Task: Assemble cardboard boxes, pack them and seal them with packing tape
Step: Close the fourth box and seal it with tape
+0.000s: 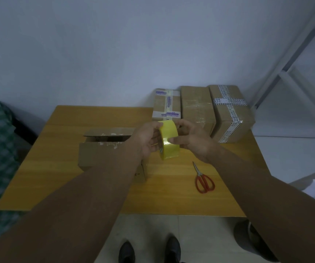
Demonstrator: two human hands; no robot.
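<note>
Cardboard box (107, 154) open-flapped on surface (171, 196), yellow tape roll (169, 139) held up just right of it.
Left hand (149, 141) curled round roll, right hand (192, 143) pinching its face; best to find loose end by thumbnail, then pull straight; scissors (203, 179) near for cutting.

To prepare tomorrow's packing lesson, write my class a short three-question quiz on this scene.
1. True or false: the red-handled metal scissors lie untouched on the wooden table.
2. How many sealed brown cardboard boxes stand at the table's far edge?
3. The yellow roll of packing tape is held by: A) left only, B) right only, C) both hands.
Key: 1 true; 2 three; 3 C, left hand and right hand.
</note>
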